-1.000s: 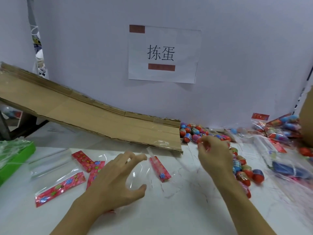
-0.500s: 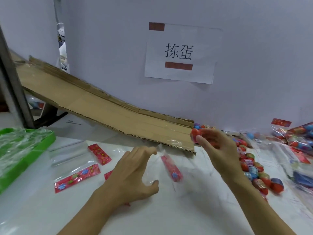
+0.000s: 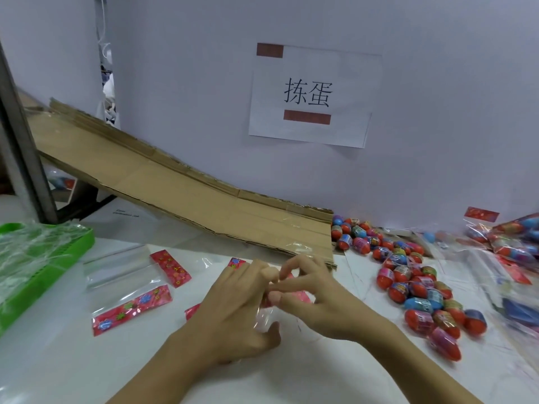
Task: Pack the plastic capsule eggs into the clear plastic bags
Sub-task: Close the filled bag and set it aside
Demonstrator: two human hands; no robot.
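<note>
Right hand brought in from the egg pile to meet the left hand at the bag mouth.

Since the earlier frame the right hand [image 3: 318, 295] has moved left, away from the loose capsule eggs [image 3: 420, 290], and now touches the left hand [image 3: 233, 310] near the centre of the desk [image 3: 73, 360]. The left hand's grip is closed on a clear plastic bag [image 3: 264, 316], thumb under the film, fingers on top. The right hand's fingertips [image 3: 275, 297] pinch at the bag's red header; whether an egg sits inside that grip cannot be told. The bag's long axis appears to run near to far, mouth toward the far side. The egg pile lies to the right, so the right hand is the nearer one for the next pick. Spare empty bags [image 3: 125, 272] lie flat to the left.
</note>
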